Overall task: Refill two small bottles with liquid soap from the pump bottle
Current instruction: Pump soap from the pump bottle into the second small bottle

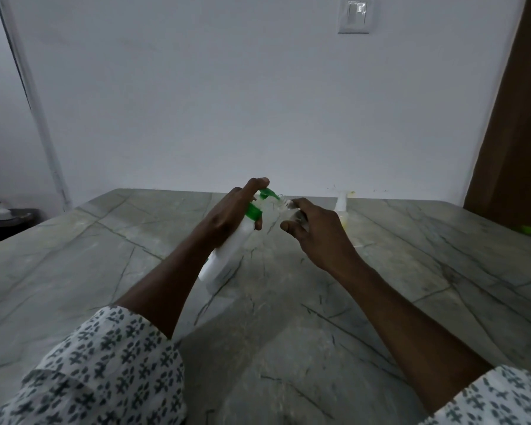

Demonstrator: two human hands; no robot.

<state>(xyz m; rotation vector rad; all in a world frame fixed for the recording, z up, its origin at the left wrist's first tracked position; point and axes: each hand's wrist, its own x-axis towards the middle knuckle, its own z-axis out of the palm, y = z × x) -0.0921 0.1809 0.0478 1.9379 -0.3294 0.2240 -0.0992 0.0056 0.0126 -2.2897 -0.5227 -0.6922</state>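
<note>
My left hand (227, 214) grips the white pump bottle (227, 256) around its green collar, one finger resting on top of the green pump head. The bottle is tilted, its base near the table. The green spout points right at the mouth of a small clear bottle (288, 211), which my right hand (316, 231) holds tipped toward the spout. Much of the small bottle is hidden by my fingers. A second small bottle (341, 207), whitish with a yellowish base, stands upright on the table just behind my right hand.
The grey-green marble table (105, 256) reaches back to a white wall. A small green object (528, 230) lies at the far right edge. A dark side stand (10, 217) with a small white item sits at the left. A brown door is at the right.
</note>
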